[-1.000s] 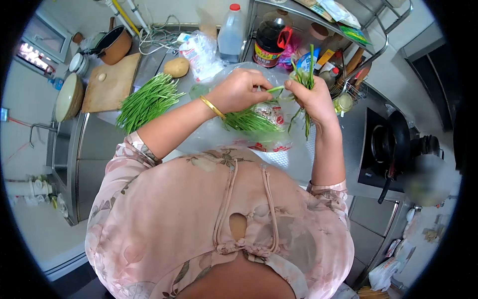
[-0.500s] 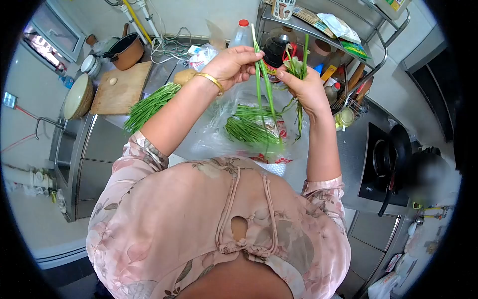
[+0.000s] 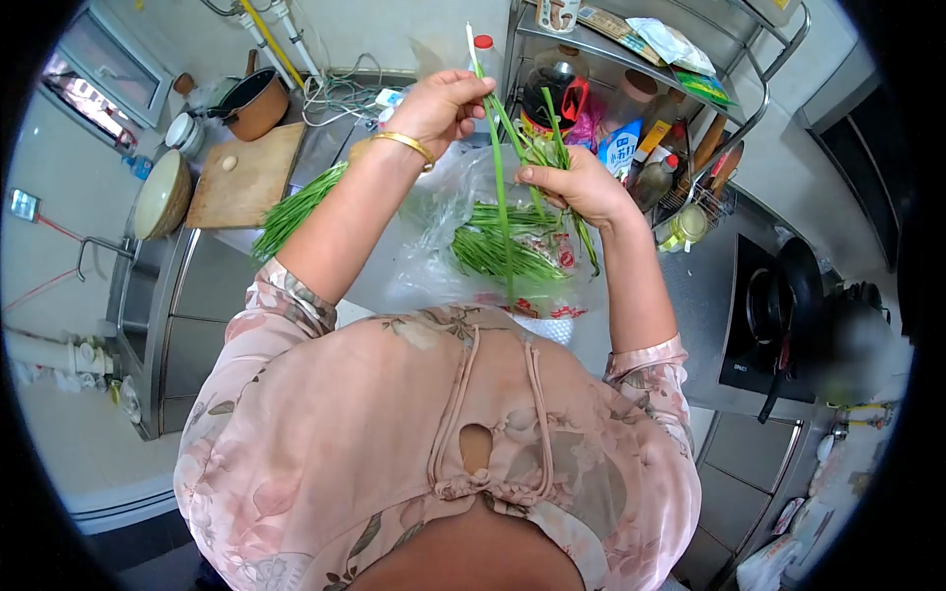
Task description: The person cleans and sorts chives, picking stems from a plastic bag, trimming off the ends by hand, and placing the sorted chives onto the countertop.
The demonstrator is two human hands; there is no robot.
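My left hand (image 3: pixel 439 110) pinches a few garlic chives (image 3: pixel 501 177) by their pale stem ends. The long green leaves hang down over the counter. Beside it, my right hand (image 3: pixel 583 192) is closed on a loose tuft of limp chive leaves (image 3: pixel 548 150), its thumb pressed on them; some ends dangle below the palm. Under both hands, a heap of chives (image 3: pixel 505 254) lies on a clear plastic bag (image 3: pixel 419 241) with red print. A neater bundle of chives (image 3: pixel 301 212) rests left of my left forearm.
Left on the counter are a cutting board (image 3: pixel 241 182) with a small pale round item, a large bowl (image 3: pixel 165 195) and a brown pot (image 3: pixel 258 103). A metal rack (image 3: pixel 631 59) with bottles stands at back right. Right lies a cooktop (image 3: pixel 744 325) with black pans.
My left hand has moved slightly left and up with its chives. My right hand has dropped lower and left, its tuft now hanging beside the left hand's chives.
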